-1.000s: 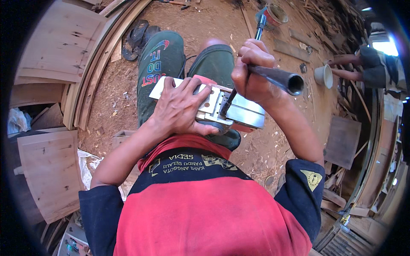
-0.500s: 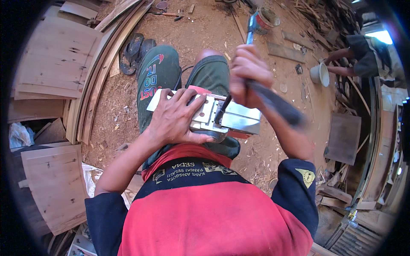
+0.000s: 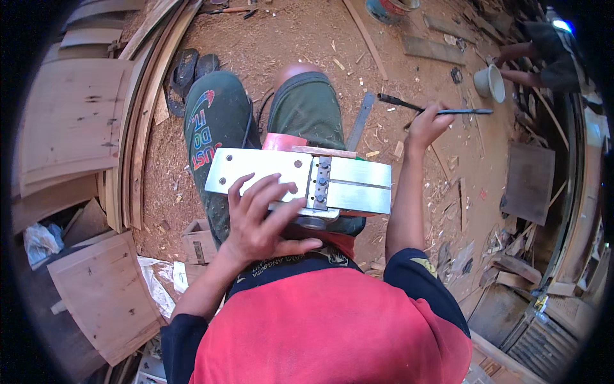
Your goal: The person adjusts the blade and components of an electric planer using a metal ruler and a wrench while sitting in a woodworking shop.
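Note:
An electric hand planer (image 3: 256, 168) lies upside down across my lap, its shiny sole facing up and the cutter block with several bolts (image 3: 323, 180) showing in the gap. My left hand (image 3: 259, 224) is open, fingers spread over the near edge of the sole, its thumb apart from the planer. Out to the right, clear of the planer, my right hand (image 3: 427, 128) is closed around the middle of a long thin wrench (image 3: 470, 111) with a thicker black end (image 3: 393, 100) pointing left. Part of the planer's red body (image 3: 284, 141) shows at its far side.
A steel ruler (image 3: 361, 121) lies on the shaving-strewn floor beyond my knee. Sandals (image 3: 184, 67) and long boards (image 3: 137, 141) are at the left, wooden panels (image 3: 102, 294) nearer. At the right another person's arm (image 3: 518, 51) reaches by a white bucket (image 3: 489, 83).
My right hand has drawn the wrench off the cutter bolts and out to the right. My left hand has loosened from the planer and shifted nearer to me. The head view has shifted.

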A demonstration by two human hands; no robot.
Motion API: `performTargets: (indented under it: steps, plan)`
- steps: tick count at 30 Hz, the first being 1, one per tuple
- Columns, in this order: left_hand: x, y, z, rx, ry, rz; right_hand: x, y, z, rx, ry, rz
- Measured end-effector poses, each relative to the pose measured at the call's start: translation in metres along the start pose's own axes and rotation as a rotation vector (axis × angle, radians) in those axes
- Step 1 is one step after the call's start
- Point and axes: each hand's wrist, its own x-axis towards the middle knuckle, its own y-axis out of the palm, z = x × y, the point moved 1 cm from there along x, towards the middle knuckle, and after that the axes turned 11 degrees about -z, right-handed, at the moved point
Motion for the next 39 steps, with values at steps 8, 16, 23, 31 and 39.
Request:
performTargets:
  steps: [8,16,23,31,39]
  plan:
    - [-0.01,0.015,0.003,-0.063,0.179,0.014,-0.132,-0.067,-0.212,0.101,1.356,-0.195]
    - [-0.017,0.01,0.008,-0.079,0.151,0.01,-0.218,-0.125,-0.26,-0.104,1.534,-0.263]
    - [0.007,0.017,-0.003,-0.016,0.04,0.038,-0.239,-0.152,-0.306,-0.018,1.418,-0.308]
    - [0.008,0.015,-0.009,-0.005,0.149,-0.059,-0.237,-0.114,-0.257,0.14,1.45,-0.27]
    - [0.011,0.019,-0.008,-0.075,0.122,-0.158,-0.248,-0.152,-0.249,0.059,1.471,-0.107]
